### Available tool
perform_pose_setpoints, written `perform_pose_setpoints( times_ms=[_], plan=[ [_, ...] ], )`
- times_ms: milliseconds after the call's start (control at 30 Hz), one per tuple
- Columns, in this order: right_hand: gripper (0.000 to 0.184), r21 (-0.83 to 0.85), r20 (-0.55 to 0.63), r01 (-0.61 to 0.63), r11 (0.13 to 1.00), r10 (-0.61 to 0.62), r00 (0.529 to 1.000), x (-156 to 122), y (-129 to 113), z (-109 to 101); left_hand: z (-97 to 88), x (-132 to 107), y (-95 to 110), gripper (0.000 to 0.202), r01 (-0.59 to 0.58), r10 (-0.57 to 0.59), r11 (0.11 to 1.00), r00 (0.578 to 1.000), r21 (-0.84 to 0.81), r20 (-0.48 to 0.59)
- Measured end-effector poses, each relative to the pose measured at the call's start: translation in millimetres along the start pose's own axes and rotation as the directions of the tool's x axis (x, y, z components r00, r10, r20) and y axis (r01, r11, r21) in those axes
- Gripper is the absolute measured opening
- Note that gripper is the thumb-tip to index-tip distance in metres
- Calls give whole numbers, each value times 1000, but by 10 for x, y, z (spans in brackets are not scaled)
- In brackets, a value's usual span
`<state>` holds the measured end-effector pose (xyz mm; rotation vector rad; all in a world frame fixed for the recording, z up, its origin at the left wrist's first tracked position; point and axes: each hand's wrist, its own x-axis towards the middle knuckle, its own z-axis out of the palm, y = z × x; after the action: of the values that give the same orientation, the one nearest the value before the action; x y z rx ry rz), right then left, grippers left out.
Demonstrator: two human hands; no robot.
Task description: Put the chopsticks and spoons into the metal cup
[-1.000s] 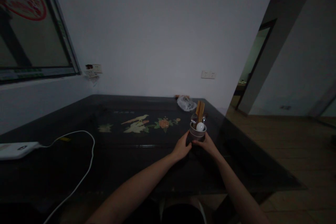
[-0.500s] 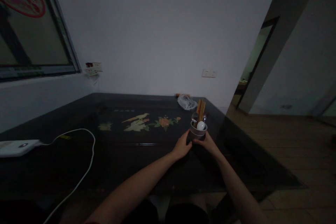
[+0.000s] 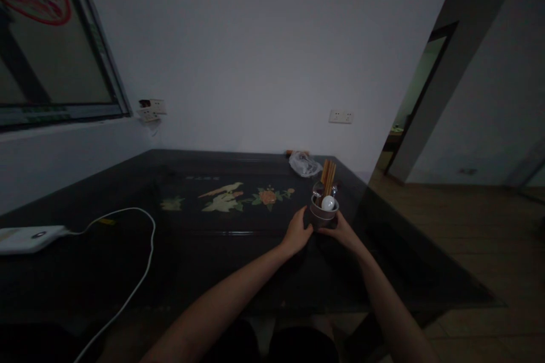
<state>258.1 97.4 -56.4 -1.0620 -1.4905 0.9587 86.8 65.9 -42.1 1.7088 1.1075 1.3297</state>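
A grey-brown utensil pot [image 3: 322, 216] with a pale band stands upright on the dark table, at the right of the head view. Wooden chopsticks [image 3: 327, 177] rise out of it, leaning slightly right. Beside them in the pot are a white spoon [image 3: 327, 203] and some shiny metal spoons [image 3: 317, 189]. My left hand [image 3: 298, 232] is wrapped against the pot's left side, its thumb at the front. From the right, my right hand [image 3: 340, 231] grips the other side, thumb also in front. The far fingers of both hands are hidden behind the pot.
A crumpled clear plastic bag [image 3: 304, 164] lies near the wall, behind the pot. On the left, a white power device [image 3: 32, 239] trails a white cable [image 3: 152, 238] across the table [image 3: 204, 272]. The tabletop carries a bird-and-flower picture [image 3: 223, 198].
The view has shifted very slightly. Both hands stay around the pot, with hardly any change in their grip or in the pot's place.
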Motion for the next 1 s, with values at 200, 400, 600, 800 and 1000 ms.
perform_pose_setpoints(
  times_ms=[200, 400, 600, 800, 1000],
  plan=[
    [75, -104, -187, -43, 994, 23, 982, -307, -277, -225, -303, 16, 345, 56, -35, 35, 999, 994, 2, 101],
    [29, -230, -298, 23, 973, -93, 950, -775, -843, -64, -901, -204, 372, 22, -7, -7, 998, 968, 57, 252],
    [25, -218, 218, 229, 949, -181, 959, -597, -1128, 692, -1181, -418, 121, 36, 7, -79, 979, 933, 203, 351],
    [34, -227, 481, 399, 888, -254, 839, -269, -940, 1205, -1353, -431, 35, 35, -69, -41, 960, 924, 271, 381],
    [50, -201, 399, 335, 921, -236, 886, -293, -658, 1323, -1377, -426, -11, 24, -143, -18, 954, 851, 265, 525]
  ],
)
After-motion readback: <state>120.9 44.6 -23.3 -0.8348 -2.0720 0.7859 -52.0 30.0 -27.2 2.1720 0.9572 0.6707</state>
